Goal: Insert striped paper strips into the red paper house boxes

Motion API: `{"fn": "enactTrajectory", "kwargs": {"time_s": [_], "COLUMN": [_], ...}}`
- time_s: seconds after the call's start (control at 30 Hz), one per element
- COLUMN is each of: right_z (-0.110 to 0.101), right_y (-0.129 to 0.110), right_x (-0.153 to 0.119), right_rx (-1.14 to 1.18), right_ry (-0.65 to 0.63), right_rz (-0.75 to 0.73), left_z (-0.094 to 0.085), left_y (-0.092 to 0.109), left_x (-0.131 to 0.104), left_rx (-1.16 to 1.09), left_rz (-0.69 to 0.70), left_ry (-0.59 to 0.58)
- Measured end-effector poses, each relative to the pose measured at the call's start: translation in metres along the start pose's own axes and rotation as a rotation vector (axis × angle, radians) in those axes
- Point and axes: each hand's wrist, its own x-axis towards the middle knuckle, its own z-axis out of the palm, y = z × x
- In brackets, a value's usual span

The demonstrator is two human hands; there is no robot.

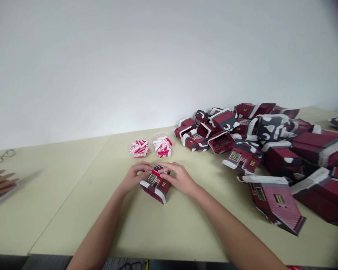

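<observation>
Both hands are working on one small house (pixel 161 186), just short of mid-depth on the worktop (pixel 81 225), between the near edge and the wall-side edge. Left hand (pixel 138 175) is gripping the roof end from its side, fingers curling over; right hand (pixel 178 177) is closing on the same end from the opposite side. Fingertips of both are meeting around a red strip (pixel 156 173) lying across the front, just above the windows. Can't tell which fingers are pinching strip and which are pressing house. House is tilting, white-trimmed base pointing toward the near edge; can't tell if it's touching the worktop.

Two clear tubs are sitting side by side between the house and the wall-side edge: left tub (pixel 140 149) and right tub (pixel 162 146), both holding red-and-white striped pieces.

Pile of houses (pixel 273 127) is filling the right end, running from the wall-side edge toward the near one. Dark red walls, snowy white trim; some are lying on their sides, open bases showing. One pinkish-walled house (pixel 276 202) is lying at the pile's near side, closest to the right forearm.

Toward the left end, a co-worker's hand (pixel 1 182) is spreading over a dark red item, mostly out of view. Eyeglasses (pixel 2 156) are lying just beyond it.
</observation>
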Motion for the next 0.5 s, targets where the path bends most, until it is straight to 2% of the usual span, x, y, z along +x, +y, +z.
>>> {"fn": "enactTrajectory", "kwargs": {"time_s": [0.5], "right_z": [-0.0010], "right_y": [0.0006], "right_x": [-0.0004], "right_rx": [0.026], "right_ry": [0.004], "right_rz": [-0.010], "left_z": [-0.0015], "left_y": [-0.0017], "left_x": [-0.0005], "left_rx": [0.034], "left_rz": [-0.011], "left_ry": [-0.014]}}
